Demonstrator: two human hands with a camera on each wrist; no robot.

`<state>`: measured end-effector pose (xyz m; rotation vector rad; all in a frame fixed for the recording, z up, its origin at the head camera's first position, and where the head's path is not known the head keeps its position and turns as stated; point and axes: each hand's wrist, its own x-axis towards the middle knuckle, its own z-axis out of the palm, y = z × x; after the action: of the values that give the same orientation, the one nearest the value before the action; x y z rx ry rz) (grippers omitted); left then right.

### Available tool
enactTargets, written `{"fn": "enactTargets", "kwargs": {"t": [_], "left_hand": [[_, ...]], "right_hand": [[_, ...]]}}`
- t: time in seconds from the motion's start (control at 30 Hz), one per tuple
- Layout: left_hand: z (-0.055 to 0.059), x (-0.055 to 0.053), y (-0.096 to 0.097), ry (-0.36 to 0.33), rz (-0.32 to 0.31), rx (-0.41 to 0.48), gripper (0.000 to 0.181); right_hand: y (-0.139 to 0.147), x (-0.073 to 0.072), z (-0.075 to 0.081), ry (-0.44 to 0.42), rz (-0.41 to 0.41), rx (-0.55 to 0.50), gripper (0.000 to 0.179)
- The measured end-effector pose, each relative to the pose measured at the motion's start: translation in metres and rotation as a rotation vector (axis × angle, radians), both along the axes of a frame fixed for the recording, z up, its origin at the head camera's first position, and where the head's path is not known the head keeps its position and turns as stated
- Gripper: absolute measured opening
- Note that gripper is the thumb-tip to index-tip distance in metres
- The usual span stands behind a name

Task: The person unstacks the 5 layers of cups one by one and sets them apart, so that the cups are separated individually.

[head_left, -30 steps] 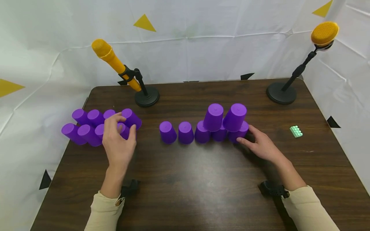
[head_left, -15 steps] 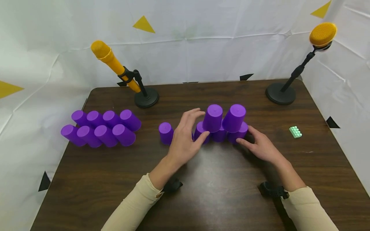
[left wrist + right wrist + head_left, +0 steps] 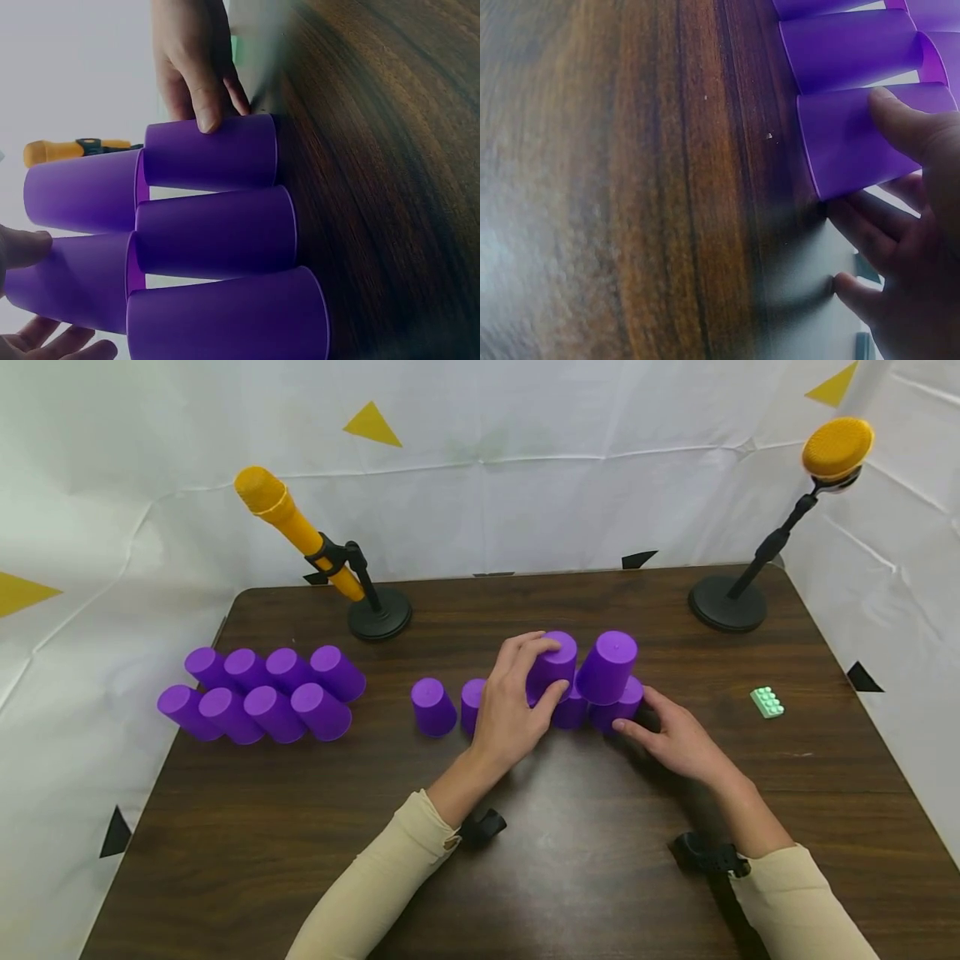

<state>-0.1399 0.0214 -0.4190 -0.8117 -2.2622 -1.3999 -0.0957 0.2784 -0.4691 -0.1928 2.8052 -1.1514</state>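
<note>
Upside-down purple cups form a low stack mid-table: a bottom row with two cups on top. My left hand [image 3: 513, 714] holds the upper left cup [image 3: 557, 662], thumb on the near side and fingers behind. In the left wrist view that cup [image 3: 79, 281] bridges two bottom cups. Beside it stands the upper right cup [image 3: 609, 667]. My right hand [image 3: 684, 739] grips the bottom right cup [image 3: 628, 700] from the side; its thumb lies across that cup [image 3: 847, 150] in the right wrist view. My left hand hides part of the bottom row.
Several purple cups [image 3: 273, 712] stand in two rows at the left. Two bottom-row cups, one at the far left [image 3: 433, 708], stand left of the stack. A yellow microphone [image 3: 296, 527] and a round one [image 3: 838, 450] stand behind. A mint toy brick [image 3: 767, 702] lies right.
My left hand has moved right from the cups at the left, past the bottom row, to the upper left cup and now holds it. My right hand stays at the bottom right cup.
</note>
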Motion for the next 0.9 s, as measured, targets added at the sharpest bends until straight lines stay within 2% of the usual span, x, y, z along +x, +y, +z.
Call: {"fn": "enactTargets", "kwargs": {"t": [0.17, 0.3, 0.43, 0.57, 0.67, 0.77, 0.83, 0.9], "left_hand": [[0.001, 0.0, 0.0, -0.004, -0.002, 0.011, 0.043], [0.006, 0.008, -0.009, -0.006, -0.024, 0.049, 0.041], [0.015, 0.024, -0.037, -0.021, -0.028, 0.101, 0.04], [0.025, 0.044, -0.081, -0.052, 0.023, 0.164, 0.04], [0.033, 0.062, -0.121, -0.054, 0.128, 0.188, 0.04], [0.036, 0.076, -0.163, -0.044, 0.283, 0.181, 0.04], [0.03, 0.081, -0.193, -0.051, 0.406, 0.161, 0.041], [0.019, 0.082, -0.225, -0.067, 0.523, 0.168, 0.043]], "right_hand": [[0.0, 0.0, 0.0, 0.007, 0.004, 0.002, 0.067], [0.0, 0.0, 0.0, 0.001, 0.003, 0.008, 0.068], [0.0, 0.001, 0.001, -0.004, -0.002, 0.013, 0.068], [0.0, 0.002, 0.001, -0.002, -0.002, 0.014, 0.068], [-0.001, 0.002, 0.001, -0.004, 0.0, 0.013, 0.069], [-0.001, 0.002, 0.001, -0.005, -0.001, 0.012, 0.07], [-0.001, 0.002, 0.002, -0.005, -0.004, 0.01, 0.07], [-0.001, 0.001, 0.003, -0.003, -0.005, 0.011, 0.07]]}}
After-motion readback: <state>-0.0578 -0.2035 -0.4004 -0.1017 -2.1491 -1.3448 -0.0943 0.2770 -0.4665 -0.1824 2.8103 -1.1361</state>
